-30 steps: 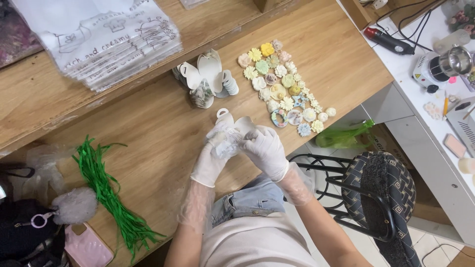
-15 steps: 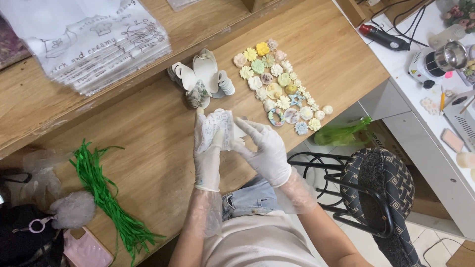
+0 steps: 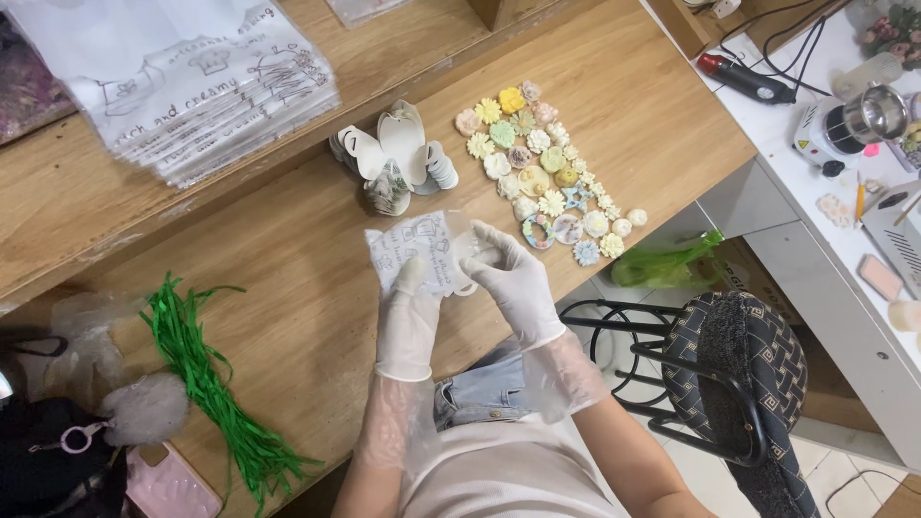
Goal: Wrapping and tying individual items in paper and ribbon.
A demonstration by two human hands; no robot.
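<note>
Both gloved hands — left hand, right hand — pinch my small clear printed plastic bag; flimsy, slippery — I'd grip its edges.

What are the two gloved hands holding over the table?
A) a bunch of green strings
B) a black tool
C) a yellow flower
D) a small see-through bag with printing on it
D: both the left hand and the right hand grip a small clear printed bag, while the green strings lie apart on the wooden table.
</note>
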